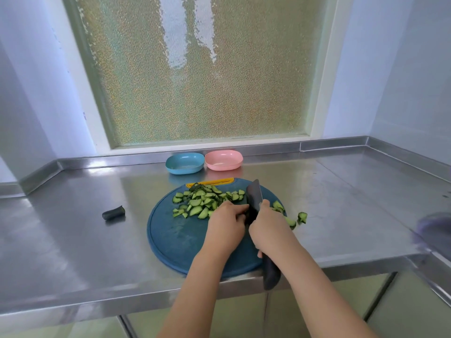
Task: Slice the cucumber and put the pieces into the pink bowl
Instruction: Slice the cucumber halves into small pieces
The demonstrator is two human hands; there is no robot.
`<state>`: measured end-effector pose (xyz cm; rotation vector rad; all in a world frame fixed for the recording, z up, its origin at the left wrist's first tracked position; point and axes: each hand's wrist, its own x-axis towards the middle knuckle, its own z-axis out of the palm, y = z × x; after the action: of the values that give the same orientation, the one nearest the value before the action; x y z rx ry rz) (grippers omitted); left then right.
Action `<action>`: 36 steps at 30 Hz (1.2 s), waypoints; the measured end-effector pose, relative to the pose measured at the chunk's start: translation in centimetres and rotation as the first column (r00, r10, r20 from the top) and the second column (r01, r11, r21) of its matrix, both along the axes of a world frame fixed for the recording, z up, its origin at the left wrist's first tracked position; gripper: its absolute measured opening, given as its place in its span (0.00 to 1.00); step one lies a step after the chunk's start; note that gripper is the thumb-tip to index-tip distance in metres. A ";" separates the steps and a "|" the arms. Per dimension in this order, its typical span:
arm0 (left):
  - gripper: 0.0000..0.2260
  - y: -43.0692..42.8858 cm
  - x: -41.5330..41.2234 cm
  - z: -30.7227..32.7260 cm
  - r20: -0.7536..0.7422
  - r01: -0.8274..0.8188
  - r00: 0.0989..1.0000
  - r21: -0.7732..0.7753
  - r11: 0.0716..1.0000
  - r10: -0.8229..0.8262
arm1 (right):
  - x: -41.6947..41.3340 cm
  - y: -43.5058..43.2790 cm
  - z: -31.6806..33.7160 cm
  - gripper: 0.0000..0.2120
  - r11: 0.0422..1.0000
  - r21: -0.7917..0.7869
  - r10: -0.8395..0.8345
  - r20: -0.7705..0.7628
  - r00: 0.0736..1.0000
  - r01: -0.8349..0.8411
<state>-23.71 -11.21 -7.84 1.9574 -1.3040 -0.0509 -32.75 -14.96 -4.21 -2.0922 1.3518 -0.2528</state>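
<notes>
At the bench's (73, 240) front edge, near the middle, lies a round blue board (180, 240), its near rim slightly overhanging. On the board's far half is a heap of cut cucumber pieces (202, 201), mostly half-moons. More pieces lie past the knife at the board's right rim, and a few strays (296, 219) have spilled off it onto the bench.

The right hand (268, 230) is wrapped tightly round the knife (253, 198) where the blade meets the handle. The dark blade points away toward the back edge, and the handle's end sticks out below the wrist, past the front edge.

The left hand (227, 225) rests on the board just left of the blade, knuckles up, with its fingers curled and their tips against the blade's flat side. Whether anything is pinned beneath them cannot be told, as the hand hides it.

The pink bowl (223, 160) stands at the back edge, behind the board, with no cucumber showing in it. A blue bowl (184, 163) touches it on the left. A dark cucumber end (113, 212) lies alone on the bench, well left of the board.
</notes>
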 end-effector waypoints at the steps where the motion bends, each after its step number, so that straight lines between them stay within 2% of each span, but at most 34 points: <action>1: 0.11 0.0 0.0 0.0 0.002 -0.002 1.000 0.002 1.000 0.002 | -0.3 0.0 0.2 0.28 1.000 -0.008 0.005 0.003 1.000 -0.005; 5: 0.12 0.1 0.2 0.0 -0.019 0.022 1.000 -0.013 1.000 -0.022 | -1.7 0.4 0.5 0.24 0.999 0.016 0.025 0.113 0.993 -0.027; 9: 0.16 -0.1 0.4 -0.1 -0.045 0.041 0.998 -0.012 0.999 -0.042 | -2.5 0.5 0.2 0.26 1.000 0.004 -0.005 0.236 0.972 0.004; 19: 0.16 -0.1 0.5 -0.1 -0.015 0.060 0.998 -0.013 0.998 -0.060 | -2.2 1.0 0.1 0.27 1.000 0.016 -0.006 0.280 0.960 0.002; 30: 0.15 -0.1 0.6 -0.2 -0.033 0.047 0.998 -0.009 0.999 -0.048 | -1.7 1.2 0.2 0.26 1.000 0.003 -0.015 0.227 0.974 0.014; 33: 0.14 -0.1 0.5 -0.1 -0.007 0.042 0.999 -0.005 0.999 -0.042 | -1.2 1.4 0.4 0.29 1.000 -0.011 -0.013 0.138 0.990 0.014; 36: 0.13 -0.2 0.5 -0.2 0.010 0.039 0.999 -0.011 0.999 -0.038 | -0.5 1.6 0.2 0.32 0.995 -0.095 -0.015 0.028 1.000 0.017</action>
<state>-23.17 -11.41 -8.08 1.9253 -1.3453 -0.0532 -33.26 -13.34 -4.05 -2.1490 1.3654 -0.3578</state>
